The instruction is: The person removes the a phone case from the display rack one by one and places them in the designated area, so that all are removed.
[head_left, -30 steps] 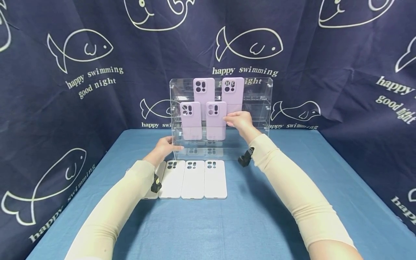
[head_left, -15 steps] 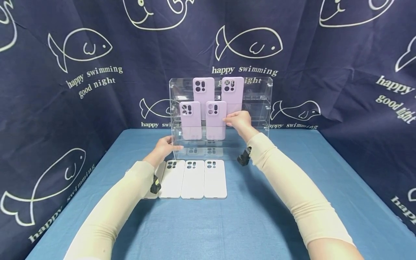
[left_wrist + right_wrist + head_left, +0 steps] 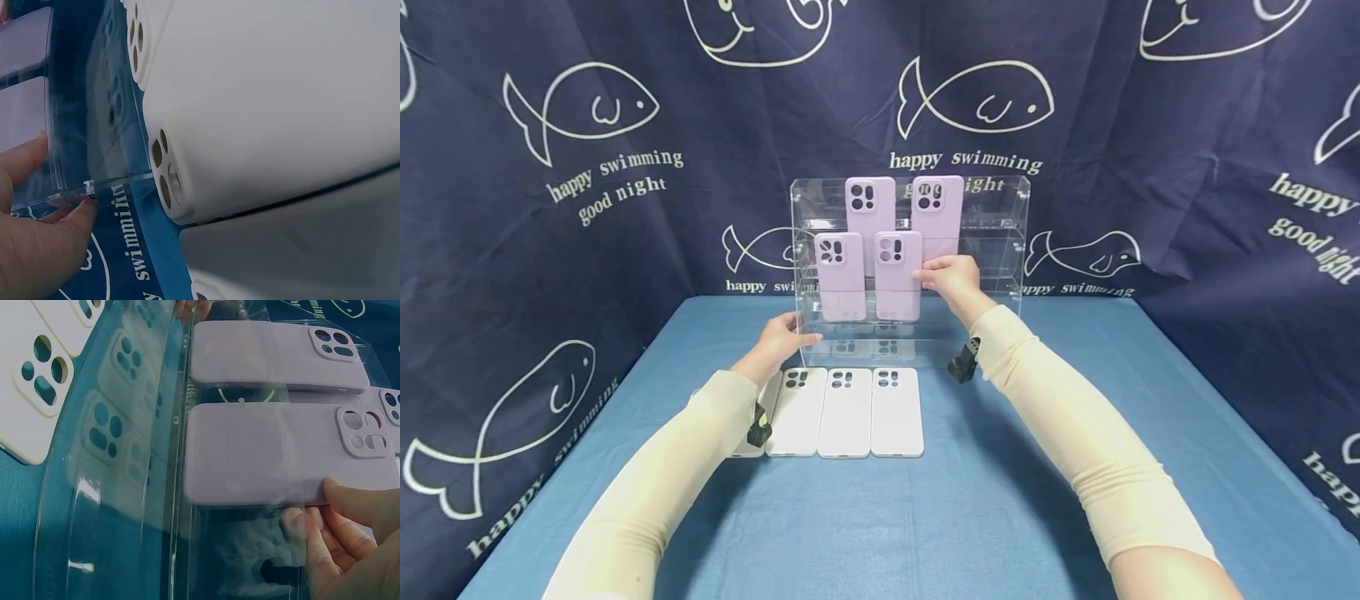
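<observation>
- A person's right hand pinches the right edge of a lilac phone case between thumb and fingers; the case stands upright, camera cutouts at the top, on a lower tier of a clear display rack.
- The left hand grips the rack's left side, thumb in front.
- Beside the held case, apart from it, stands a second lilac case on the same tier.
- Two more, an upper left case and an upper right case, stand one tier higher, behind.
- Before the rack, white phone cases lie side by side on a blue cloth, the leftmost partly hidden by the left sleeve.
- A navy backdrop printed with fish and "happy swimming good night" hangs behind.
</observation>
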The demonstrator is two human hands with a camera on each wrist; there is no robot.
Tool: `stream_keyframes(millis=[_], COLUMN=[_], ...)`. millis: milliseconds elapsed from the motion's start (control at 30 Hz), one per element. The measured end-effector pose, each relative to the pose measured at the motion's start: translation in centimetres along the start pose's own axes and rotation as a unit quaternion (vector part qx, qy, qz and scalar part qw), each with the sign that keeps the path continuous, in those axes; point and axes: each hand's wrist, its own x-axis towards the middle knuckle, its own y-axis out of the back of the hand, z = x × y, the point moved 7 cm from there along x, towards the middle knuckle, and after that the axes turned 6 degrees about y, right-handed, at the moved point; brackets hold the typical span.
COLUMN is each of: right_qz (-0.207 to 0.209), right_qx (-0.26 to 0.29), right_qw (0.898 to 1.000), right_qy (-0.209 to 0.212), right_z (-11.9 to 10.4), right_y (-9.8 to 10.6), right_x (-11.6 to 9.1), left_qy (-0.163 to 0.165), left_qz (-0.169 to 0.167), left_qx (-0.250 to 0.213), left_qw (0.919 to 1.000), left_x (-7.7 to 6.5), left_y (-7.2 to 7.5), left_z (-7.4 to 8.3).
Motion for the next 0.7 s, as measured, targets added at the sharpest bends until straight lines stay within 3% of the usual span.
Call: stream_keyframes(millis=[300, 700], right_qz=[0.006, 0.008], right_qx=[0.035, 0.061], right_qw=[0.999, 0.996], right_qy=[0.013, 0.065], right_z=[0.36, 0.08], right_y=[0.08, 0.23], right_x=[-0.03, -0.14], left_qy=[-0.001, -0.011], left_qz=[0.01, 0.028], left_qx=[0.039, 0.048], left_qw=[0.9992, 0.9984], left_x=[-0.46, -0.38], left_y=[-0.14, -0.17], left_z=[0.67, 0.41])
